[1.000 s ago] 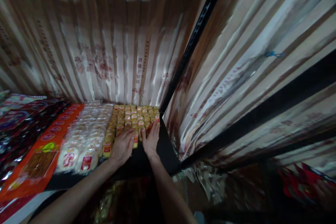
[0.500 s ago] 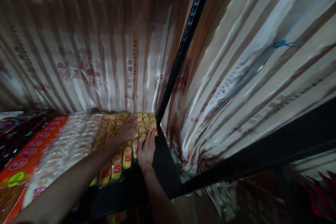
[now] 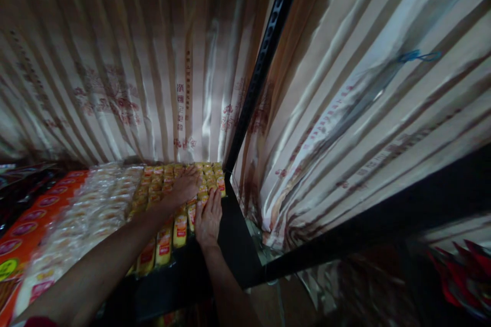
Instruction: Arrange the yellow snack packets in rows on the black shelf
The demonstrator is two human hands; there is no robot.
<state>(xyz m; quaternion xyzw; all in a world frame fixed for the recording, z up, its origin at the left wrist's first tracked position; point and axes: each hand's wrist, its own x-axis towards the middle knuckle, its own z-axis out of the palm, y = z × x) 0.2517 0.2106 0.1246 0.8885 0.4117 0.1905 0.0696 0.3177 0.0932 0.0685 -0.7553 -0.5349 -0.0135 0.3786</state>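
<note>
Rows of small yellow snack packets (image 3: 171, 237) with red labels lie on a dark shelf (image 3: 233, 245). My left hand (image 3: 186, 185) reaches far in and lies flat on the packets near the back, fingers stretched out. My right hand (image 3: 208, 217) rests palm down on the right edge of the same rows, fingers together and extended, beside the bare dark shelf surface. Neither hand grips a packet.
To the left lie pale clear-wrapped packets (image 3: 82, 217) and orange packs (image 3: 23, 237). A black perforated upright post (image 3: 264, 56) rises at the shelf corner. Striped glossy sheeting (image 3: 153, 71) hangs behind and to the right. Red packaging (image 3: 464, 271) shows at lower right.
My left hand has slid from the front of the yellow packets toward the back. My right hand stayed at the right edge. The view has shifted closer and leftward.
</note>
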